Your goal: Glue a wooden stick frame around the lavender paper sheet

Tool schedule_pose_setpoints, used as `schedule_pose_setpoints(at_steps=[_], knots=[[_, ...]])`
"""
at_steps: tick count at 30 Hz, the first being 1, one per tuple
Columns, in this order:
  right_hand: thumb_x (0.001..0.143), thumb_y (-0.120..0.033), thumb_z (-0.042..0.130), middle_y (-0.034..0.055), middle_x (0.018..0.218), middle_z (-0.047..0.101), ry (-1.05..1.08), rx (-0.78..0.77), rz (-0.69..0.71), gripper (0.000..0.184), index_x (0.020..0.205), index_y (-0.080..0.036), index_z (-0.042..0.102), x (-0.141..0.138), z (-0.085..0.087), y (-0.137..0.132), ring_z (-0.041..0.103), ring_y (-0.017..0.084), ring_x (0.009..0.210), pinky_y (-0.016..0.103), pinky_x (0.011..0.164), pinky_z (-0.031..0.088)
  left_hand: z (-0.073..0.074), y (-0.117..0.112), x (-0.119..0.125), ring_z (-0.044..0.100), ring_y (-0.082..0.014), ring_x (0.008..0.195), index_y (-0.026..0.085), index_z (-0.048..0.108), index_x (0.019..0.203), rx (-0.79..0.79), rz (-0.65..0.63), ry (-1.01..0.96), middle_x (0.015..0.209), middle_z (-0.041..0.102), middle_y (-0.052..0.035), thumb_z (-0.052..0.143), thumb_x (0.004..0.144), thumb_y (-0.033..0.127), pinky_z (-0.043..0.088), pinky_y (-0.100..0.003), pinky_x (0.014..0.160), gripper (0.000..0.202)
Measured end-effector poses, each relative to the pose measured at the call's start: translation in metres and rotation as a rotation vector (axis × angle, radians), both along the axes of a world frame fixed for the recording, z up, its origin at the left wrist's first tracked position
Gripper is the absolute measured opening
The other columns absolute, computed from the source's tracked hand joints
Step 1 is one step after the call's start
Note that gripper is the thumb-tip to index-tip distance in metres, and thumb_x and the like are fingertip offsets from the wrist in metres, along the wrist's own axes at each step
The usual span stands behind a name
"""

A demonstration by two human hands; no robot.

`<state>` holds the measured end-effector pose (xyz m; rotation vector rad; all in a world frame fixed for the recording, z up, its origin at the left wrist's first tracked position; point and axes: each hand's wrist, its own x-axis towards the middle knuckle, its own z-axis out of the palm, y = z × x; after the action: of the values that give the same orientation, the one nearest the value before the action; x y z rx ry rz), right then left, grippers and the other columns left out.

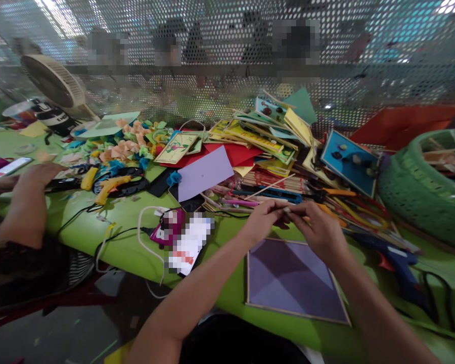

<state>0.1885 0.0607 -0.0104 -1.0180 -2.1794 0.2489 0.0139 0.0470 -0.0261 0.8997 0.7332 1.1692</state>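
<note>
The left hand (263, 220) and right hand (320, 227) pinch a small pale piece (286, 210) together near the purple board (291, 283) on the green tabletop (235, 299).

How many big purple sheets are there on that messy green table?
2. The bordered purple sheet lies at the near edge of the green table; the plain purple sheet is farther back, to the left. More may be hidden in the card pile.

A fan (53, 81) stands beside a black bottle (56, 119).
</note>
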Motion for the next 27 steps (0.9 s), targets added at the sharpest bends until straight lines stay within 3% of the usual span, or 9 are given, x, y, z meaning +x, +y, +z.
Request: schedule_pose_setpoints(at_steps=[8, 13, 18, 24, 27], knots=[[0.096, -0.026, 0.06, -0.0001, 0.081, 0.075, 0.008, 0.005, 0.013, 0.005, 0.099, -0.025, 0.065, -0.0016, 0.0045, -0.0012, 0.073, 0.018, 0.071, 0.026, 0.061, 0.05, -0.0027, 0.001, 0.0014, 0.061, -0.0122, 0.073, 0.012, 0.072, 0.098, 0.032, -0.007, 0.019, 0.082, 0.065, -0.0033, 0.08, 0.076, 0.048, 0.055, -0.025, 0.068, 0.043], [0.097, -0.027, 0.06, 0.0003, 0.083, 0.075, 0.007, -0.007, 0.013, 0.004, 0.098, -0.024, 0.064, -0.0013, 0.002, -0.0012, 0.073, 0.018, 0.072, 0.027, 0.064, 0.051, -0.0062, 0.0014, 0.0023, 0.059, -0.011, 0.068, 0.012, 0.071, 0.1, 0.042, 0.029, 0.021, 0.08, 0.064, -0.0026, 0.076, 0.079, 0.039, 0.054, -0.025, 0.066, 0.035], [0.097, -0.03, 0.061, 0.0009, 0.085, 0.076, 0.038, -0.043, -0.005, 0.007, 0.099, -0.025, 0.066, -0.0014, 0.0014, -0.0014, 0.074, 0.019, 0.075, 0.028, 0.065, 0.052, -0.0007, 0.0003, 0.0006, 0.058, -0.01, 0.065, 0.012, 0.07, 0.093, 0.063, 0.019, 0.043, 0.074, 0.062, -0.0013, 0.069, 0.08, 0.032, 0.051, -0.024, 0.065, 0.024], [0.097, -0.036, 0.062, 0.002, 0.087, 0.077, 0.122, -0.074, -0.066, 0.012, 0.099, -0.025, 0.066, -0.0006, 0.0003, -0.0005, 0.073, 0.019, 0.075, 0.029, 0.065, 0.054, 0.0032, 0.0, 0.0002, 0.062, -0.013, 0.071, 0.013, 0.065, 0.1, 0.035, 0.033, 0.039, 0.08, 0.064, -0.0024, 0.074, 0.079, 0.053, 0.053, -0.026, 0.066, 0.046], [0.096, -0.036, 0.062, 0.003, 0.088, 0.077, 0.115, -0.05, -0.092, 0.012, 0.098, -0.025, 0.066, -0.0018, 0.0019, -0.001, 0.074, 0.02, 0.076, 0.03, 0.066, 0.054, 0.0004, -0.0002, 0.001, 0.061, -0.0126, 0.07, 0.015, 0.062, 0.095, 0.067, 0.084, 0.119, 0.077, 0.062, -0.0011, 0.074, 0.081, 0.057, 0.05, -0.025, 0.063, 0.047]])
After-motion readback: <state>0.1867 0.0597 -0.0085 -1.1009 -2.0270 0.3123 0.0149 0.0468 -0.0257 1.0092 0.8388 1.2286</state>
